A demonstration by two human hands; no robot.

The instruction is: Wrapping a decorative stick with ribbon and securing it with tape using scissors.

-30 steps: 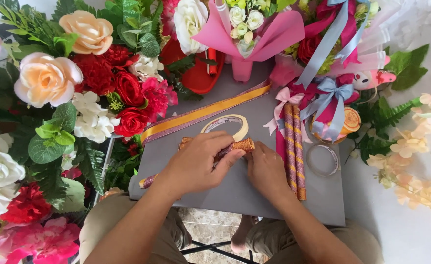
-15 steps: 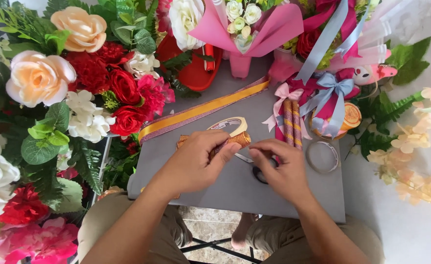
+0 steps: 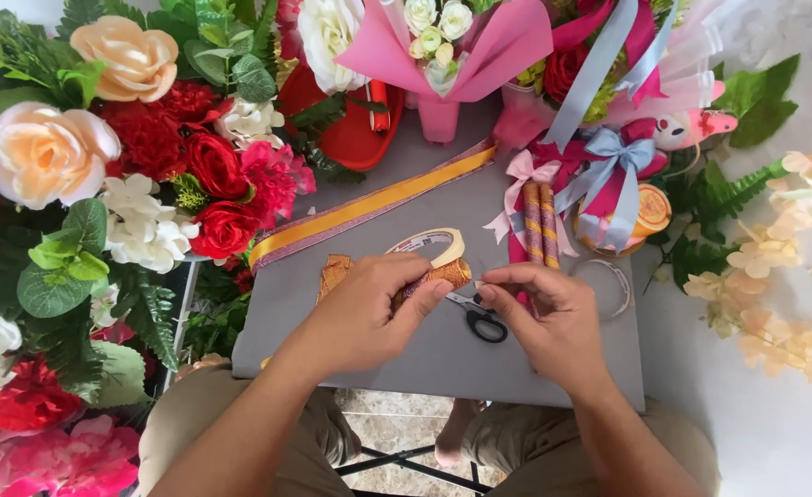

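Observation:
My left hand is closed around a rolled stick of gold glitter paper, held just above the grey board. My right hand hovers at the roll's right end with thumb and forefinger pinched together; I cannot make out anything between them. Black-handled scissors lie on the board under the gap between my hands. A roll of beige tape lies flat just behind the stick.
Two finished striped sticks with a pink bow lie right of the tape, near a clear tape ring. A gold and purple ribbon strip crosses the board. Artificial flowers crowd the left; wrapped bouquets stand behind.
My right hand left the stick, went down onto the scissors, then came off them and rose to the stick's right end. My left hand lifted the stick slightly.

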